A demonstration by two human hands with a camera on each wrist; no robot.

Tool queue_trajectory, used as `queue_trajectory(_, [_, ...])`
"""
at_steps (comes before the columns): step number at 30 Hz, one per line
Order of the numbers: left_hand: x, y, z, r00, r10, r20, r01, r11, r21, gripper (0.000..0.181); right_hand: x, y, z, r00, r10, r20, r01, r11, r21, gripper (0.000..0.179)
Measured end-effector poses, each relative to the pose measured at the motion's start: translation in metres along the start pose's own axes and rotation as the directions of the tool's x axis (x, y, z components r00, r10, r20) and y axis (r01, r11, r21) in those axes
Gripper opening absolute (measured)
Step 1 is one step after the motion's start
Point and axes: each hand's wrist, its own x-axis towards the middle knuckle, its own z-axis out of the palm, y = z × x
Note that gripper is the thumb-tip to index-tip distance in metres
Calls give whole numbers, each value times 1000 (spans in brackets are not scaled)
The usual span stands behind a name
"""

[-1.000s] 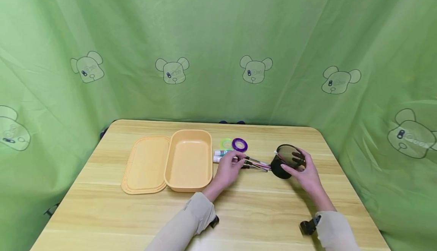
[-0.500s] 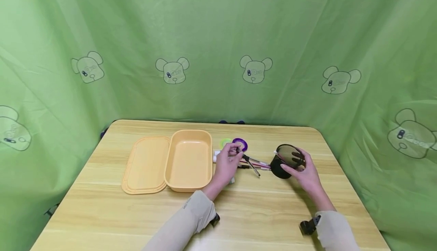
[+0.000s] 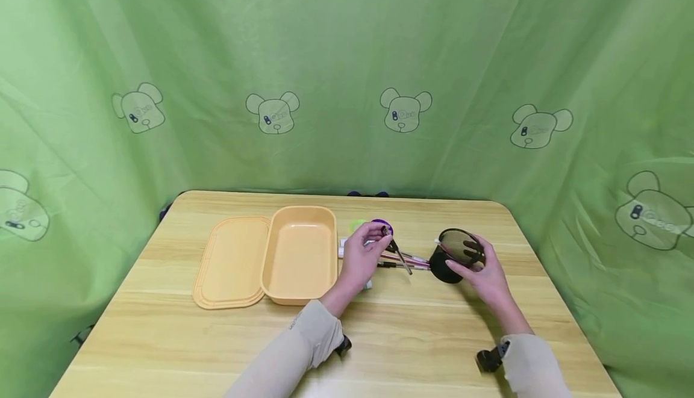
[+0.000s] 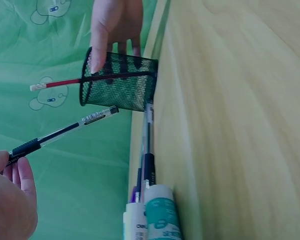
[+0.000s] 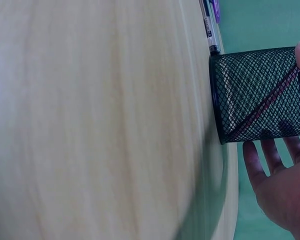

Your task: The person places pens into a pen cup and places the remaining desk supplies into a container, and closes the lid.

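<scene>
My left hand (image 3: 362,258) pinches a clear-barrelled pen (image 4: 65,132) with a black grip, raised and slanting beside the pen holder. In the left wrist view the pen's far end comes close to the holder's side. My right hand (image 3: 490,277) grips the black mesh pen holder (image 5: 260,95) upright on the table, thumb on the near side and fingers behind. A red pencil (image 4: 62,83) with a white eraser leans inside the holder and sticks out past its rim. Several more pens (image 3: 403,264) lie on the table between both hands, their ends near the holder's base.
A teal glue stick (image 4: 162,217) and a white one (image 4: 136,222) lie by the pens. Behind the left hand, a purple tape roll (image 3: 388,225) and a green one (image 3: 355,224) are partly covered. Left stands an uncovered orange box (image 3: 298,259), its lid (image 3: 233,262) lying alongside.
My left hand has picked one pen up off the group on the table and lifted it, its far end tipped toward me. My right hand and the pen holder have stayed put.
</scene>
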Motion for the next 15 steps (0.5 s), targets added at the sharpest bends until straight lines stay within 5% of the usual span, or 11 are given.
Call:
queue_trajectory(10, [8, 18, 1, 998, 58, -8, -59, 989, -136, 27, -1, -1, 0, 1000, -3, -3, 3, 1000, -4, 97])
queue_trajectory(15, [15, 26, 1, 996, 67, -61, -74, 991, -111, 26, -2, -2, 1, 1000, -11, 11, 11, 1000, -19, 97])
